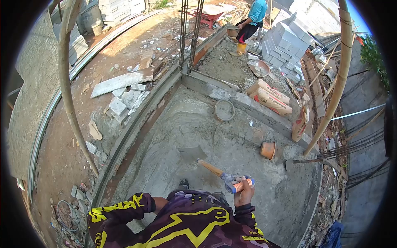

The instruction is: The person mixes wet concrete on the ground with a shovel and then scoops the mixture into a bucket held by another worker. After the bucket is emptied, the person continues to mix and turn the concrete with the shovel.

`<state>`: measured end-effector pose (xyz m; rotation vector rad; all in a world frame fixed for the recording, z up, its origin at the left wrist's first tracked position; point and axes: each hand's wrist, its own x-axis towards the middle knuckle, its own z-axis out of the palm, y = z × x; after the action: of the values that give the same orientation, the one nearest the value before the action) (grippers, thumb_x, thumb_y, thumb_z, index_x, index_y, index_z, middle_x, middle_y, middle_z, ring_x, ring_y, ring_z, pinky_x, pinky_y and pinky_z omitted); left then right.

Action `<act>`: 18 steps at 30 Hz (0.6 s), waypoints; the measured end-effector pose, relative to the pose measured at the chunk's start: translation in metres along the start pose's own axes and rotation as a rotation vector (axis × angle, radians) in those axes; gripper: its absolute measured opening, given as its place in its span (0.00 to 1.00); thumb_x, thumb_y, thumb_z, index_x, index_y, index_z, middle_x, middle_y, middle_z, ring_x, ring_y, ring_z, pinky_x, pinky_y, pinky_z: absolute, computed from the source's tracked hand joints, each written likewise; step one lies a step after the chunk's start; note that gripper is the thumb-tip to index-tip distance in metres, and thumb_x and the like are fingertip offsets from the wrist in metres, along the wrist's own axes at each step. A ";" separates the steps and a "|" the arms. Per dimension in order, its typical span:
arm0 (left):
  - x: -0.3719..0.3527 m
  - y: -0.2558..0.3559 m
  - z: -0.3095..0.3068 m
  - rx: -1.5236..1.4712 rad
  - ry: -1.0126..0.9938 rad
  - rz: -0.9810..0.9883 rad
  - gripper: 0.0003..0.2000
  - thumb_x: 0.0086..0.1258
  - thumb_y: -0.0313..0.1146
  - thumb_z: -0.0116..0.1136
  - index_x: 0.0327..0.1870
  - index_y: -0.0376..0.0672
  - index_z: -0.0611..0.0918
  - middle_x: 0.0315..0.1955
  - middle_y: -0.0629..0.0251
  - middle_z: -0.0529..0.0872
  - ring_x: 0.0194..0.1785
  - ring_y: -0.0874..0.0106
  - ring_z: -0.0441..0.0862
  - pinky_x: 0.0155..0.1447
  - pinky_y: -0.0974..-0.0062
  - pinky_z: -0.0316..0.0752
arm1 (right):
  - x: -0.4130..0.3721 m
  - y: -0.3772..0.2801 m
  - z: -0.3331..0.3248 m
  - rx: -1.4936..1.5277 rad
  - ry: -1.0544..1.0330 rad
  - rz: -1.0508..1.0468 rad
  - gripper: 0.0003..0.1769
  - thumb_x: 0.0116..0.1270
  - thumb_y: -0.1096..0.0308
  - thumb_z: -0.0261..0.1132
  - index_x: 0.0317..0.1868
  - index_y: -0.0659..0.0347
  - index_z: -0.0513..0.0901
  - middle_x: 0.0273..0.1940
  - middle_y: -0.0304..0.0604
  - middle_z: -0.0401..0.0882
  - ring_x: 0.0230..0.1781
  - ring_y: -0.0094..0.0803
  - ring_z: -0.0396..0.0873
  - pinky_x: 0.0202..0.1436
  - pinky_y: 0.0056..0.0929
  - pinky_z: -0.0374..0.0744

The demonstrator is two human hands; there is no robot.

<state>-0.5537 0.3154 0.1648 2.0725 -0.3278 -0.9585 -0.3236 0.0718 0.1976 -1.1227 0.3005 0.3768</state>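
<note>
My right hand (245, 193) is closed around the orange-and-blue grip of a shovel (211, 167), close to my body. The shovel's wooden shaft runs forward and left, and its grey blade (192, 153) rests on the wet grey mortar (173, 128). My left hand (160, 203) is against my waist, with its fingers hidden by my shirt. One dark boot (184, 183) shows in front of me. To the right of the shovel an orange-brown bucket (268, 150) lies tipped on its side, and a round bucket of grey mix (224, 110) stands farther ahead.
A hoe (304, 161) lies at the right. Cement bags (271, 97) lie along the concrete beam (244, 101). Bamboo poles (68, 82) stand on both sides, with rebar (191, 37) upright ahead. A co-worker (250, 22) carries a bucket near stacked blocks (285, 45).
</note>
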 end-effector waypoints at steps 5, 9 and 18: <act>0.000 0.001 -0.001 0.003 0.000 -0.036 0.19 0.54 0.45 0.59 0.44 0.46 0.78 0.39 0.51 0.83 0.44 0.50 0.78 0.46 0.60 0.73 | -0.001 -0.001 0.003 -0.004 0.027 -0.044 0.08 0.62 0.74 0.58 0.41 0.63 0.69 0.30 0.46 0.77 0.24 0.32 0.79 0.29 0.28 0.80; -0.002 0.001 -0.001 -0.007 0.039 -0.001 0.19 0.53 0.45 0.59 0.45 0.47 0.78 0.39 0.52 0.83 0.44 0.51 0.79 0.47 0.61 0.73 | 0.004 0.002 -0.004 0.006 0.031 -0.048 0.10 0.62 0.74 0.58 0.43 0.62 0.68 0.30 0.46 0.76 0.23 0.32 0.79 0.29 0.30 0.80; 0.001 -0.007 0.005 0.046 -0.032 -0.040 0.19 0.53 0.45 0.60 0.45 0.46 0.78 0.39 0.52 0.83 0.45 0.50 0.79 0.47 0.61 0.73 | 0.009 0.006 -0.013 0.024 0.058 -0.047 0.10 0.62 0.72 0.57 0.43 0.60 0.68 0.30 0.46 0.76 0.24 0.35 0.79 0.29 0.35 0.81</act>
<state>-0.5575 0.3170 0.1570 2.1140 -0.3289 -1.0179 -0.3189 0.0638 0.1841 -1.1166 0.3285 0.2992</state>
